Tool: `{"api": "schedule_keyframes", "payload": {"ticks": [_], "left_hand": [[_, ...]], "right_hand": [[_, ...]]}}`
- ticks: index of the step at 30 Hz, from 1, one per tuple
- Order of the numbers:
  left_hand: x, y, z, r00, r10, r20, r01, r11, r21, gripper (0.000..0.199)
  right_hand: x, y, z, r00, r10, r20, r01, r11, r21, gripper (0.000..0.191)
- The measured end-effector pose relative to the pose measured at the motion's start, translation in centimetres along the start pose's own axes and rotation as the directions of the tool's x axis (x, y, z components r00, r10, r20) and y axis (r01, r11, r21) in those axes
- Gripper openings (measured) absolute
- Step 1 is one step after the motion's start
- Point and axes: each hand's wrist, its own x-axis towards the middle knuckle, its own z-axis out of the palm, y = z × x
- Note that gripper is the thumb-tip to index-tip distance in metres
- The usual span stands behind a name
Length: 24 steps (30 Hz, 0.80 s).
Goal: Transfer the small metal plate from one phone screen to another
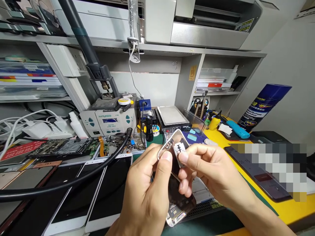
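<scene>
My left hand point(149, 188) is closed round an opened smartphone point(183, 200), thumb on its inner face near the top end. The phone is tilted, with its pale metal rim and some inner parts showing. Between the thumb and fingers of my right hand point(213, 165) is a double-edged razor blade point(177, 148), close to the phone's upper inside. Whether the blade's edge touches the phone, I cannot tell. Below my hands lies a green mat point(209, 218), with a flat pale sheet-like thing partly hidden behind the phone.
Several phone screens point(110, 186) lie at left, crossed by a black hose point(98, 168). A hot-air station point(112, 119) and a flat heating plate point(173, 116) stand behind. At right are a blue spray can point(263, 108) and a phone showing a timer point(256, 173) on the yellow bench.
</scene>
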Motion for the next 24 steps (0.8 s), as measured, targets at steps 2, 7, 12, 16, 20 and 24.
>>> {"api": "schedule_keyframes", "payload": {"ticks": [2, 7, 12, 16, 20, 24], "left_hand": [[0.0, 0.07, -0.03, 1.0, 0.001, -0.009, -0.001, 1.0, -0.018, 0.034], [-0.21, 0.1, 0.17, 1.0, 0.005, 0.005, -0.005, 1.0, 0.021, 0.034], [-0.43, -0.19, 0.15, 0.999, 0.036, 0.03, -0.038, 0.997, 0.073, 0.031], [-0.62, -0.19, -0.1, 0.987, 0.14, 0.077, -0.149, 0.981, 0.123, 0.028], [-0.48, -0.25, -0.31, 0.961, 0.249, 0.123, -0.263, 0.957, 0.123, 0.028], [-0.38, -0.47, -0.45, 0.928, 0.335, 0.162, -0.361, 0.917, 0.171, 0.033]], "right_hand": [[0.04, -0.11, 0.01, 0.999, 0.045, 0.006, -0.045, 0.999, -0.014, 0.027], [0.32, -0.29, -0.02, 0.995, 0.095, 0.028, -0.095, 0.996, 0.001, 0.031], [0.24, -0.57, -0.06, 0.994, 0.094, 0.061, -0.095, 0.995, 0.023, 0.03], [0.09, -0.83, -0.05, 0.993, 0.073, 0.097, -0.077, 0.996, 0.042, 0.025], [0.07, -0.75, -0.09, 0.995, 0.021, 0.098, -0.027, 0.998, 0.055, 0.023], [0.14, -0.51, -0.23, 0.993, 0.013, 0.115, -0.021, 0.997, 0.067, 0.024]]}}
